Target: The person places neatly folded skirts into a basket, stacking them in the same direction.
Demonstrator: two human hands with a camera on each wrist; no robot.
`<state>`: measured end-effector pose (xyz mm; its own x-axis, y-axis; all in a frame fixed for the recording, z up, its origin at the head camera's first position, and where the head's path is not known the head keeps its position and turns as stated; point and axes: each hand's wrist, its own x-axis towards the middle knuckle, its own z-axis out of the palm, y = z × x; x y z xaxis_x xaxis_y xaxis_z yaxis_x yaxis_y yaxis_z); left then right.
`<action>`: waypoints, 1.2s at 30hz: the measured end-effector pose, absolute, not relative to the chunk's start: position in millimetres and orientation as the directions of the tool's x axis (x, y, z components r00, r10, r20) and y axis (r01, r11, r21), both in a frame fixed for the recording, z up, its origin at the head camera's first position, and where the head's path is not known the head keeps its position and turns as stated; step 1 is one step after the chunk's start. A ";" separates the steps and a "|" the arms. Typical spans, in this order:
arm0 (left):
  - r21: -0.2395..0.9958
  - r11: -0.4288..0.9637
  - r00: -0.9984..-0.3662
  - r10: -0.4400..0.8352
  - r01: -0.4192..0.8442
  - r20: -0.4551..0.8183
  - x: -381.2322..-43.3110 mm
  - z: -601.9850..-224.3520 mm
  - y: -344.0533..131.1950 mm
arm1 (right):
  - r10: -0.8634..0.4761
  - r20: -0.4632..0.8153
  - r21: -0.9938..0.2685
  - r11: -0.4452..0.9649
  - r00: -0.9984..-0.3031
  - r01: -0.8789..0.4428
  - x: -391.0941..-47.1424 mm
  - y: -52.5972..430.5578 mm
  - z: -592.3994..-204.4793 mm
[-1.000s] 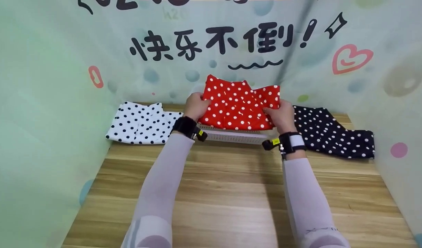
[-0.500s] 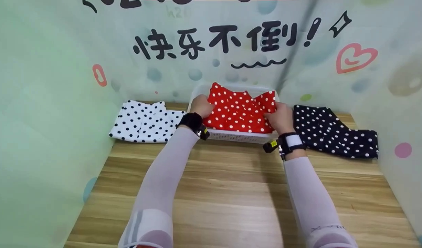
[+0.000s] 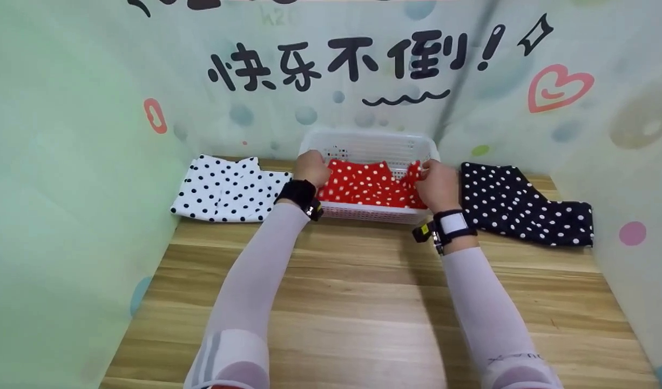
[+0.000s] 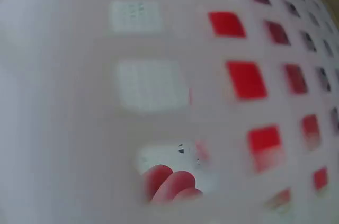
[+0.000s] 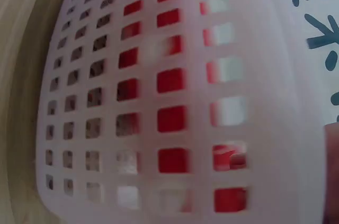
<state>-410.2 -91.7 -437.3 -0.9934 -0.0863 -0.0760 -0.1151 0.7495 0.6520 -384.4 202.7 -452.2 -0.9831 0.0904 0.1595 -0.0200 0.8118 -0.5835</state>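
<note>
A folded red garment with white polka dots (image 3: 358,182) lies low inside a white perforated plastic basket (image 3: 371,214), below its back rim. At the garment's left side, inside the basket, my left hand (image 3: 312,168) pinches its edge. My right hand (image 3: 439,185) pinches the right corner, which stands up in a small fold. The left wrist view looks through the holes of the basket wall (image 4: 79,102), where fingertips (image 4: 177,183) and red cloth show. In the right wrist view, red cloth shows behind the holes of the basket wall (image 5: 148,81), with part of my hand at the right edge.
A folded white garment with black dots (image 3: 225,189) lies left of the basket. To its right lies a folded black garment with white dots (image 3: 520,208). The wooden tabletop (image 3: 352,302) stretches in front, with a printed backdrop (image 3: 331,108) close behind.
Both hands have lowered the red garment from above the basket down into it. The basket's back wall and rim have come into view, and the garment's right corner has folded up.
</note>
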 end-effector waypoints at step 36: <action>0.174 0.959 -0.971 0.204 0.224 0.128 -319.5 -447.0 -26.5 | -0.172 0.459 -0.312 0.887 -0.872 -0.339 -284.8 218.8 -480.1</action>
